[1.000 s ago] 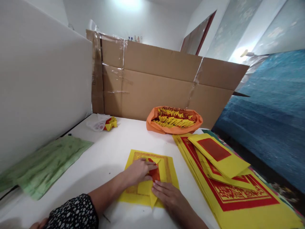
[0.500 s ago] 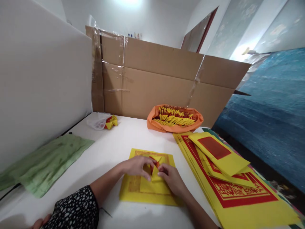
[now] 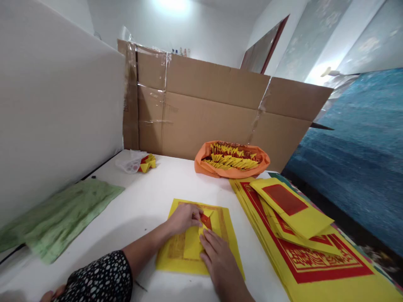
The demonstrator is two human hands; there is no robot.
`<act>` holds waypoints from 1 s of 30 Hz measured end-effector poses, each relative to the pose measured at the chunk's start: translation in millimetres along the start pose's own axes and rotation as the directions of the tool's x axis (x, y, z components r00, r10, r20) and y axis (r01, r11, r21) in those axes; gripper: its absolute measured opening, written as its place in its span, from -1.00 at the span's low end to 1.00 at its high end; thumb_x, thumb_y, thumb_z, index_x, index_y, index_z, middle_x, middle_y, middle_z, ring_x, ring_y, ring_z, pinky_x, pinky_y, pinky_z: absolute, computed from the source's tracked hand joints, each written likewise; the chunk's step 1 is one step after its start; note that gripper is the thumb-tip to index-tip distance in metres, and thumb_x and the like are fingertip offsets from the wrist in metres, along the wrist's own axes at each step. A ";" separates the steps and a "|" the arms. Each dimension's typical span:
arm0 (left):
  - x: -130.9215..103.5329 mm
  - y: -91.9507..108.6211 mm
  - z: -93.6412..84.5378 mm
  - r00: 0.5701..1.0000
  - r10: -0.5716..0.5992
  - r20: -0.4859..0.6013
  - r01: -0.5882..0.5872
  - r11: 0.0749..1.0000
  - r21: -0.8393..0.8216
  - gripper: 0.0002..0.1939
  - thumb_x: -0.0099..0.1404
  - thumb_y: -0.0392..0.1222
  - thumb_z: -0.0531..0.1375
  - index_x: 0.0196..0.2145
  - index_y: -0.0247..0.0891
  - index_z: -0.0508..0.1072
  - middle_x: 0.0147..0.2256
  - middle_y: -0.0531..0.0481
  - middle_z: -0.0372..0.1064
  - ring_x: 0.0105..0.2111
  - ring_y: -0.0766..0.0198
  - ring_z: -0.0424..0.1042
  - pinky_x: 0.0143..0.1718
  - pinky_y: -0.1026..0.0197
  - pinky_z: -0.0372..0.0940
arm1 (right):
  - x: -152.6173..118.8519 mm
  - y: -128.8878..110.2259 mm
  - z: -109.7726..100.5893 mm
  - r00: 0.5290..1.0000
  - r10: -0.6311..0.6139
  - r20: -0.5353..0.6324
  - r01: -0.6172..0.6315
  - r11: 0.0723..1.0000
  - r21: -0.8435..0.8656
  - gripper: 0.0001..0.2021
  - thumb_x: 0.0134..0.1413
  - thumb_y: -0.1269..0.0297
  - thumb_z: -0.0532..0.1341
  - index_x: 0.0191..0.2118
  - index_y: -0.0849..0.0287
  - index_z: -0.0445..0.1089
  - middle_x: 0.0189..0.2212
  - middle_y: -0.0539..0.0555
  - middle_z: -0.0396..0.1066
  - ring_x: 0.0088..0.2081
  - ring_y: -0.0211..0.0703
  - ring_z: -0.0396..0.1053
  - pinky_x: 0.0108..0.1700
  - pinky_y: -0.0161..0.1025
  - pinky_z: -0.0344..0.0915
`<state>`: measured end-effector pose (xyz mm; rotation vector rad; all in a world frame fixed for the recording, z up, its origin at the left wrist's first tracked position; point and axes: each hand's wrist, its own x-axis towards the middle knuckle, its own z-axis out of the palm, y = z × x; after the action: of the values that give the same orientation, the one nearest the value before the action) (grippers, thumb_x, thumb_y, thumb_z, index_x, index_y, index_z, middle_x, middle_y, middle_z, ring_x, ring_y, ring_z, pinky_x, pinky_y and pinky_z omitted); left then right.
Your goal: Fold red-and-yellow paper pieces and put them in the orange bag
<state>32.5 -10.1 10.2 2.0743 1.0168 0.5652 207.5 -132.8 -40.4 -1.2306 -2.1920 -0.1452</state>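
Two bare hands of one person work at a small yellow-and-red folded paper (image 3: 207,220), which lies on a printed yellow sheet (image 3: 231,239) spread on a white counter (image 3: 176,180). The left hand (image 3: 185,219), reached from a black sleeve with white spots (image 3: 97,277), has its fingers bent and grasps the folded paper at its left edge, near the exposed red area. The right hand (image 3: 217,256) rests over the lower right part of the same paper, fingers extended and fingertips touching it; whether it also grips the paper cannot be told. Right of the sheet: a stack of large yellow sheets (image 3: 333,272) with red printing, bearing a smaller yellow packet (image 3: 310,222) marked with a red rectangle. Behind: an orange bag (image 3: 217,172), its mouth open, filled with rows of pointed yellow-and-red paper pieces (image 3: 233,160). Far left: a green cloth (image 3: 69,218) and, beyond it, a translucent plastic wrapper (image 3: 129,163) beside a yellow-and-red folded ornament (image 3: 149,163). Background: a taped cardboard panel (image 3: 204,117).
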 end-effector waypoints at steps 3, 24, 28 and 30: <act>0.0 1.9 1.4 1.000 -0.007 -0.012 0.007 1.000 0.021 -0.90 0.00 -0.21 0.42 -0.50 -0.23 0.59 -0.17 -0.05 0.56 -0.17 0.12 0.51 -0.15 0.21 0.26 | -13.7 -8.5 6.8 1.000 0.001 0.008 0.000 0.994 -0.105 -0.58 0.24 0.37 0.09 0.20 0.27 0.25 0.15 0.19 0.33 0.14 0.08 0.29 0.05 -0.02 0.37; -0.3 6.0 2.3 1.000 0.006 0.020 -0.007 0.998 0.056 -0.97 0.04 -0.31 0.35 -0.52 -0.25 0.57 -0.24 -0.05 0.57 -0.18 0.09 0.50 -0.19 0.23 0.25 | -19.5 -22.2 11.1 0.994 0.103 0.046 -0.095 0.985 -0.143 -0.59 0.26 0.36 0.06 0.20 0.23 0.29 0.22 0.12 0.22 0.21 0.08 0.23 0.10 -0.02 0.38; -0.5 12.3 -1.3 0.999 -0.012 0.033 0.010 0.998 0.060 -0.97 0.02 -0.31 0.35 -0.53 -0.26 0.57 -0.22 -0.06 0.57 -0.17 0.08 0.50 -0.17 0.21 0.25 | -18.1 -23.1 8.7 0.991 0.108 0.080 -0.095 0.985 -0.147 -0.58 0.26 0.38 0.06 0.21 0.25 0.27 0.23 0.15 0.21 0.22 0.08 0.20 0.11 0.00 0.37; -0.5 14.0 -2.2 0.999 -0.017 0.039 0.015 0.998 0.061 -0.96 0.02 -0.33 0.35 -0.53 -0.26 0.57 -0.19 -0.06 0.56 -0.16 0.08 0.50 -0.16 0.21 0.25 | -18.0 -23.8 8.0 0.989 0.121 0.080 -0.110 0.985 -0.136 -0.57 0.25 0.38 0.07 0.21 0.23 0.27 0.23 0.14 0.21 0.23 0.08 0.19 0.12 0.00 0.37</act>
<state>37.5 -15.2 22.4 2.1201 1.0379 0.4886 191.6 -156.4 -52.3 -1.4589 -2.2081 -0.1943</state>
